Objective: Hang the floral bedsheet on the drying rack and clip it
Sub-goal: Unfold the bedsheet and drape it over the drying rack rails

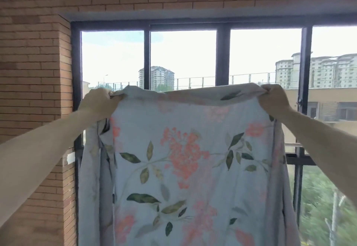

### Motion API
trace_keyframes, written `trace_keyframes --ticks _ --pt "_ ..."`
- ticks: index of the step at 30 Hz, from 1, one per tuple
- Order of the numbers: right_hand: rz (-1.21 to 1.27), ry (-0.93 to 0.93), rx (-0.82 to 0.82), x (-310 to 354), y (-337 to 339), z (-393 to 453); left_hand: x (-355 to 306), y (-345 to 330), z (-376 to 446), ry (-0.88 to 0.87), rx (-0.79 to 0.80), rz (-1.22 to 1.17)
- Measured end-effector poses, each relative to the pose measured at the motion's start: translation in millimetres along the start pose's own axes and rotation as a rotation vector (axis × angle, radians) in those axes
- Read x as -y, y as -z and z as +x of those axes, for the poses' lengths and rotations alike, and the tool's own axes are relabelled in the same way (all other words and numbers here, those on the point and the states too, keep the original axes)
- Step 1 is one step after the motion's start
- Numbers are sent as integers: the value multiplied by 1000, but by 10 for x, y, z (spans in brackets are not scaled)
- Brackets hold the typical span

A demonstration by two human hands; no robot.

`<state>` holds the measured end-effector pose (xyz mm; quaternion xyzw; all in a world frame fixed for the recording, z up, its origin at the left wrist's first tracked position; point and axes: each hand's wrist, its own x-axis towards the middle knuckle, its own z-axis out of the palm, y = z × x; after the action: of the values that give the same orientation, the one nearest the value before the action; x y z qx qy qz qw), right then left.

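1. The floral bedsheet is held up at chest height in front of the black-framed window, its top edge stretched between both hands, presumably so it spreads flat before being laid over a rail.
2. The left hand is closed on the upper left corner, fingers curled round bunched cloth.
3. The right hand is pinching the upper right corner in the same way.
4. No drying rack or clips can be made out.
5. No brand, label or legible writing is seen.
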<state>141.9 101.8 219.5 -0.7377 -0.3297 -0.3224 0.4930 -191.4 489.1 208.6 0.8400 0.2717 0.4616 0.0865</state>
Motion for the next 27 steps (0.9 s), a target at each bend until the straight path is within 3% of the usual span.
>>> trace_keyframes --ticks 2,6,11,17,22,27 --pt "-2 47 -32 255 40 176 -170 124 86 16 -38 13" --pt "-223 84 288 463 66 216 -224 295 92 75 64 60" --pt "-178 -9 327 125 -59 -172 -42 304 -80 171 205 41" --pt "-67 -84 333 217 -297 -394 -351 205 -167 57 344 79" --pt "68 -98 333 530 -520 -509 -709 25 -353 -110 293 123" --pt "127 -135 334 711 -722 -558 -970 -179 -542 -174 483 58"
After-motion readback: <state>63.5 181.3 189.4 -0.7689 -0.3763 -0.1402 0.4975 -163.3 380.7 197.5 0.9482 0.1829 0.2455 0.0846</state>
